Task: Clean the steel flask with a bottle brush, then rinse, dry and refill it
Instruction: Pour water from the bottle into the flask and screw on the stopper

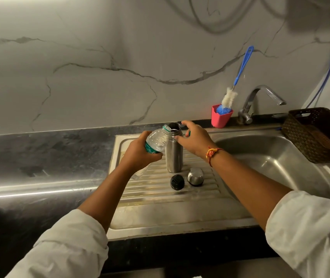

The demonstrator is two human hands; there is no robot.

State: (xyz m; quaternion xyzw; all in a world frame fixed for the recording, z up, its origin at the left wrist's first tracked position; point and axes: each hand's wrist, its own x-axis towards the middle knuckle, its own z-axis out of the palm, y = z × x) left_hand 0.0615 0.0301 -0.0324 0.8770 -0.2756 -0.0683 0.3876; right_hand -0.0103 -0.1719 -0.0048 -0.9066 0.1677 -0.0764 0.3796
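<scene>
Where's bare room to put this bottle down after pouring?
Free: the counter left of the drainboard, and the drainboard's front strip nearer than the black stopper and steel cap. Crowded: around the steel flask, and by the pink cup, tap and basket.

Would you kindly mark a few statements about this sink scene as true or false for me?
1. The flask stands upright on the drainboard. True.
2. The brush is inside the flask. False: it stands in the pink cup beside the tap.
3. The left hand tilts a plastic bottle towards the flask's mouth. True.
4. The flask is capped. False: it is open, and its black stopper and steel cap lie on the drainboard.
</scene>
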